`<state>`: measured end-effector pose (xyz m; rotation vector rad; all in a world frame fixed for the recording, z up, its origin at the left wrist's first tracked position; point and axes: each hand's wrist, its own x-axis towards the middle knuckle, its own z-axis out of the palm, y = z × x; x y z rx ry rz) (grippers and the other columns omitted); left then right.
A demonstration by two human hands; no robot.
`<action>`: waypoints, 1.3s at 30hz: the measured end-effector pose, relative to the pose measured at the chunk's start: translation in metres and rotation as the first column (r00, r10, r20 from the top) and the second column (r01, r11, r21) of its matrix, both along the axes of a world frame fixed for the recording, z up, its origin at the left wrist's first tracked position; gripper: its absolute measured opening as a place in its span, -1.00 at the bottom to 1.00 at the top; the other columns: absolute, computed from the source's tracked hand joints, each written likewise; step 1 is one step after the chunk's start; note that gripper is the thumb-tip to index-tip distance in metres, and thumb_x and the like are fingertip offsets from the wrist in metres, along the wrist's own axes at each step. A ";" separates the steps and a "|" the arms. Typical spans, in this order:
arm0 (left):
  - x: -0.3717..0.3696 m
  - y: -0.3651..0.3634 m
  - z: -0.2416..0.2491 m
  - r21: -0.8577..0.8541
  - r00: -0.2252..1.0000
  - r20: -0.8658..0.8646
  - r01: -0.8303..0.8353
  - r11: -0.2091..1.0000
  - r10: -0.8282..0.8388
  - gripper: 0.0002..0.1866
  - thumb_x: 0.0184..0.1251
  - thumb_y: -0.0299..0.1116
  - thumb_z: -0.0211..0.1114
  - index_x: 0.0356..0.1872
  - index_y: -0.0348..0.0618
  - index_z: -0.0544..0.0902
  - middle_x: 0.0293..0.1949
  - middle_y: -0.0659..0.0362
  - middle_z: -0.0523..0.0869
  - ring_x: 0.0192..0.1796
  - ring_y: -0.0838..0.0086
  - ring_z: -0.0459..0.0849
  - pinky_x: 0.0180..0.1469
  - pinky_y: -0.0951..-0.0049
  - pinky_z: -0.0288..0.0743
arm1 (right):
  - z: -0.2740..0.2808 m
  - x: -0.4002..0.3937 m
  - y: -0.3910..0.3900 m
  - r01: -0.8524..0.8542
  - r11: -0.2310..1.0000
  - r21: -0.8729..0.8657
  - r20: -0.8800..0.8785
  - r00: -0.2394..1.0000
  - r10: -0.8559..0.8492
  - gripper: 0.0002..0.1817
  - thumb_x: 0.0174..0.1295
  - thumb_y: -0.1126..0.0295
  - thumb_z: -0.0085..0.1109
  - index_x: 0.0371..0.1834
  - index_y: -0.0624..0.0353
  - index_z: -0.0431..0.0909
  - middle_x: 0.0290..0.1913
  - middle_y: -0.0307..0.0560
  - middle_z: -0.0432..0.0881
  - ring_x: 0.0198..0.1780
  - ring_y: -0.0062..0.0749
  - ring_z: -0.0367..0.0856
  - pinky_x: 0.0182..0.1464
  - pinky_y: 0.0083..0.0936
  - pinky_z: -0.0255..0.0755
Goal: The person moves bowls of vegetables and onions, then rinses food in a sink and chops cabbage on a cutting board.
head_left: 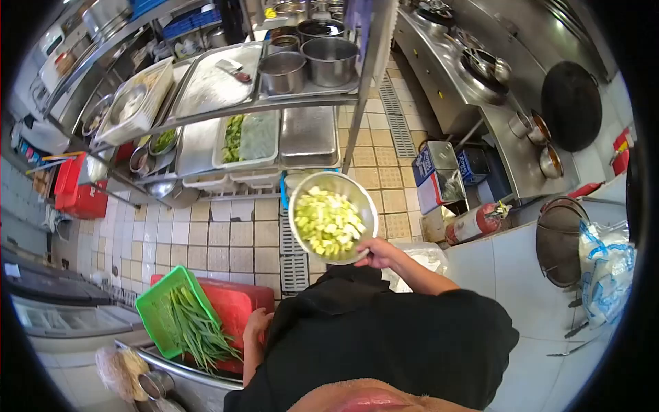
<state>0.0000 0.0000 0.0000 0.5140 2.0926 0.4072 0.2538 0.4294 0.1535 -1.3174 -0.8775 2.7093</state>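
Balancing Act, One-Handed

The left hand [257, 326] hangs by a red crate [237, 309]; whether it grips anything cannot be told. Just ahead, the right hand [376, 254] clasps the rim of a metal bowl [353, 185] of cut green vegetables [328, 218], held above the tiled floor [189, 233]. The step appears to be carrying; the next move calls for a level, firm hold. Beyond stands a steel rack [274, 105] bearing trays [213, 82] and pots [333, 72].

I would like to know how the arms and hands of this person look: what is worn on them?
The right hand and left hand show no gloves. The forearms are uncovered too, below the short, loose sleeves of a black top. I see no watch; rings are too small to tell.
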 end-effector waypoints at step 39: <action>-0.163 0.553 -0.120 -0.096 -0.059 -0.222 0.995 -0.038 -0.973 -0.65 0.19 -0.11 0.25 -0.05 0.04 0.74 -0.17 0.01 0.77 -0.08 0.10 0.74 -0.03 0.11 0.59 | -0.051 0.097 0.387 0.698 0.703 -0.135 -0.255 0.662 -0.705 -0.49 0.25 0.52 0.13 0.29 0.42 0.38 0.15 0.19 0.63 0.01 -0.02 0.73 -0.03 -0.06 0.69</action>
